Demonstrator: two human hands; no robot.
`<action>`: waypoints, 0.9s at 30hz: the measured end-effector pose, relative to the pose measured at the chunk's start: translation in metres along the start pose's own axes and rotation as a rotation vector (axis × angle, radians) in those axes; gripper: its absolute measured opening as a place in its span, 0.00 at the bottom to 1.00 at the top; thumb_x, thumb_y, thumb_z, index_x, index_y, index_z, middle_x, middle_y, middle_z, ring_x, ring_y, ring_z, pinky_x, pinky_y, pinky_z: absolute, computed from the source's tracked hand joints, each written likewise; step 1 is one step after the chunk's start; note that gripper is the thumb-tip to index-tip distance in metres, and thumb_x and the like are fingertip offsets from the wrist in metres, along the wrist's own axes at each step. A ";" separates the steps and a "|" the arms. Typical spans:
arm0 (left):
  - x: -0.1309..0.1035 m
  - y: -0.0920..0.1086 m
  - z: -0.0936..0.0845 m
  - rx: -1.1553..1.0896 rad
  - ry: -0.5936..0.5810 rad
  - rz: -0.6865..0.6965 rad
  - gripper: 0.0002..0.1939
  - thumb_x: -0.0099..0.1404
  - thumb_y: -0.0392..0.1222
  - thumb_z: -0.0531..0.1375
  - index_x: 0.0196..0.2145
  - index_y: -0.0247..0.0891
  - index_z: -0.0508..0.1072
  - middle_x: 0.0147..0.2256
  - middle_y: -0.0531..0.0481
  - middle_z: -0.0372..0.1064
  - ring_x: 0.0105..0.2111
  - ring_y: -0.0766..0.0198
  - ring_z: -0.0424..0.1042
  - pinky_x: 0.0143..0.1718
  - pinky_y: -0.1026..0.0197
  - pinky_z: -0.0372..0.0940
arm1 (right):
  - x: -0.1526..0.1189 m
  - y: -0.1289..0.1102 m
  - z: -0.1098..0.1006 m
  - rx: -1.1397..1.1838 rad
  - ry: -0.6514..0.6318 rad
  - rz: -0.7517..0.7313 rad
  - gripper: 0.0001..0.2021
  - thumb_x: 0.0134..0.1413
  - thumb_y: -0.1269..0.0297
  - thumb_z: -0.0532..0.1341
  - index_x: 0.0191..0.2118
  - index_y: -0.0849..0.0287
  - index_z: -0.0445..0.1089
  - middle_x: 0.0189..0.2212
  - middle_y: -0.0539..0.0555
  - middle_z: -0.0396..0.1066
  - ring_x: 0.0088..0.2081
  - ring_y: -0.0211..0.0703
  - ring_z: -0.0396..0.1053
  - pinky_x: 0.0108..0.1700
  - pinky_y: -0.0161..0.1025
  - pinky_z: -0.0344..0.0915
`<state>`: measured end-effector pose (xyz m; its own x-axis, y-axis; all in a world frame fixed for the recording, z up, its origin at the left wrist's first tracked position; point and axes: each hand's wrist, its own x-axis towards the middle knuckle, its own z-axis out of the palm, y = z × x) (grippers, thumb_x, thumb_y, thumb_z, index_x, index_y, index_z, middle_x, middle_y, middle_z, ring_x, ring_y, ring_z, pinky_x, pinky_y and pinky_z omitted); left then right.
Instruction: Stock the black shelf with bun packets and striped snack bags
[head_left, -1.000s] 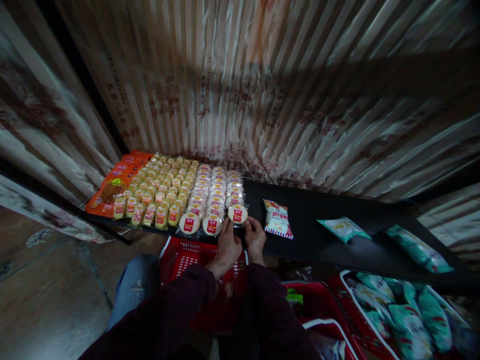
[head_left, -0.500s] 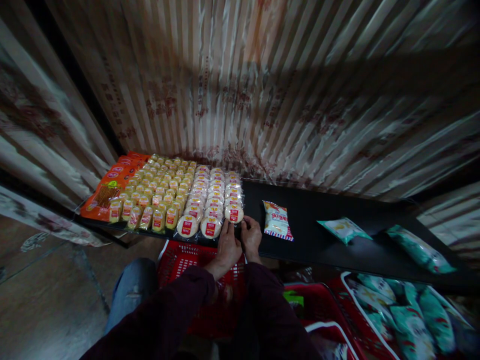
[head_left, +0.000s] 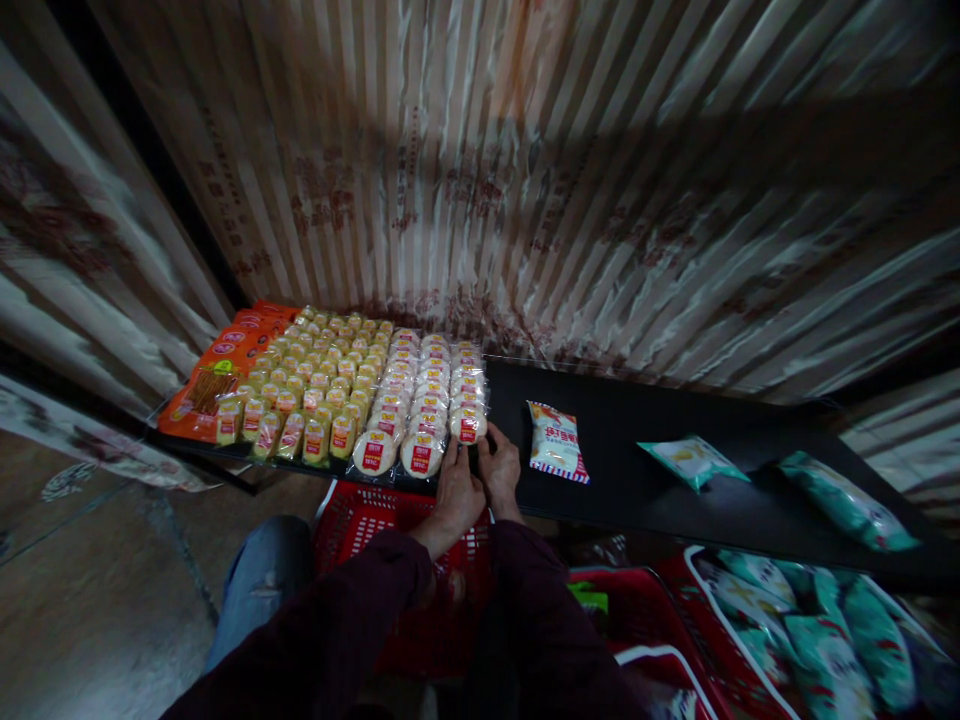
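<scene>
Both my hands are at the front of the rightmost row of round white rice crackers in clear wrappers. My left hand [head_left: 459,497] has its fingertips at the lower edge of the front rice cracker packet [head_left: 469,427]. On that packet's right side, my right hand [head_left: 500,470] curls with its fingers against the edge. Two more rows of rice crackers [head_left: 422,453] lie just left, overlapping from front to back. Farther left are rows of small yellow wrapped snacks [head_left: 315,437] and orange bags [head_left: 202,385]. The undersides of my fingers are partly hidden.
The goods lie on a black shelf [head_left: 615,420] before a pleated curtain [head_left: 465,180]. A white-and-red snack bag [head_left: 556,441] and green bags [head_left: 694,462] lie to the right. Below stand red baskets [head_left: 360,515], one with several green bags [head_left: 829,650].
My right hand has shifted very slightly up and left along the front cracker packet. My left hand and the rows are almost unchanged.
</scene>
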<state>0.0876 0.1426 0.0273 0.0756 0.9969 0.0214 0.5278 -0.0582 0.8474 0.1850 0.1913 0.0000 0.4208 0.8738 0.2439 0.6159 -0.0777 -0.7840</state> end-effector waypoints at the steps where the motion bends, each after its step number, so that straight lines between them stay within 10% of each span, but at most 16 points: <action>1: 0.000 0.000 0.000 -0.005 0.002 -0.005 0.34 0.54 0.25 0.53 0.60 0.24 0.61 0.66 0.31 0.47 0.67 0.49 0.48 0.67 0.49 0.49 | 0.000 0.000 0.000 0.001 -0.005 -0.008 0.22 0.52 0.58 0.53 0.48 0.59 0.75 0.43 0.60 0.77 0.44 0.50 0.71 0.50 0.47 0.64; 15: -0.014 -0.004 0.001 0.001 0.002 0.087 0.34 0.53 0.21 0.51 0.59 0.26 0.63 0.67 0.33 0.46 0.66 0.53 0.49 0.66 0.52 0.53 | -0.028 0.000 -0.012 -0.024 0.040 0.033 0.25 0.51 0.58 0.54 0.50 0.69 0.71 0.47 0.69 0.73 0.47 0.55 0.70 0.51 0.52 0.64; 27: -0.061 -0.028 -0.027 0.109 -0.235 0.329 0.23 0.61 0.28 0.53 0.55 0.30 0.68 0.59 0.36 0.63 0.65 0.56 0.53 0.65 0.46 0.53 | -0.112 -0.015 -0.022 0.141 0.030 -0.060 0.16 0.54 0.65 0.50 0.38 0.60 0.74 0.38 0.60 0.74 0.42 0.47 0.69 0.50 0.47 0.65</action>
<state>0.0455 0.0845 0.0161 0.4392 0.8860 0.1491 0.5292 -0.3892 0.7540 0.1433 0.0845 -0.0027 0.4074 0.8598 0.3079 0.5417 0.0439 -0.8394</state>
